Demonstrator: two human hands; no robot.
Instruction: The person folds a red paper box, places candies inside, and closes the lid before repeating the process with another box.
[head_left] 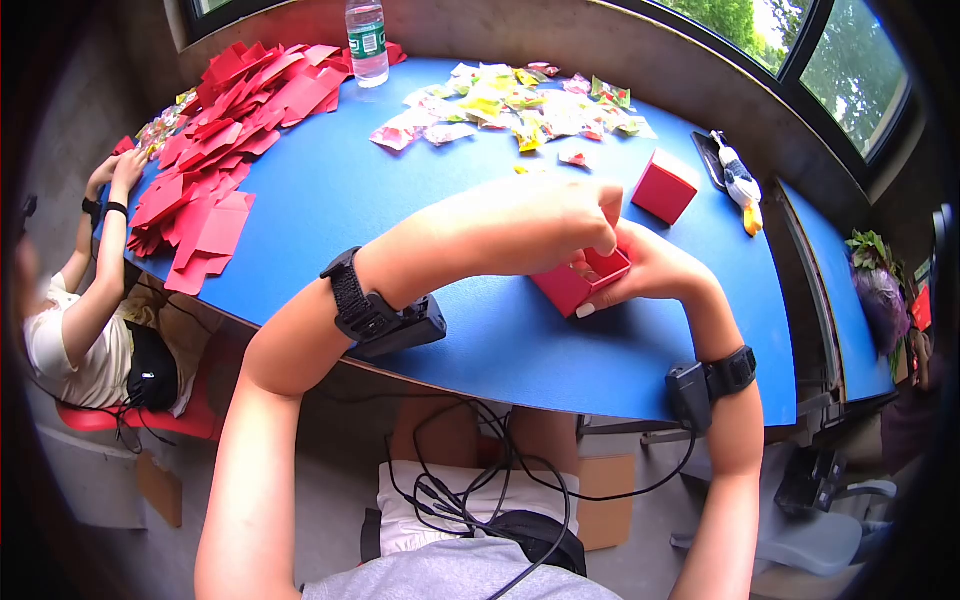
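Note:
An open red paper box [568,290] stands near the front of the blue table, its top facing up. My right hand [650,262] grips it from the right side, the thumb pressed along its near wall. Over the opening, my left hand [585,215] bends sharply down at the wrist with curled fingers. Its fingertips reach into the box and are mostly hidden, so what they hold cannot be made out. Another red box [665,187], which looks closed, sits just beyond my right hand. Wrapped candies [500,100] lie loosely spread farther back.
Folded red box blanks [215,160] pile up at the left of the blue table [480,345]. A water bottle [368,45] stands at the back. A phone [710,160] and a duck-like figure [738,185] lie at right. Another person's hands [120,175] work at far left. Cables [470,480] cross my lap.

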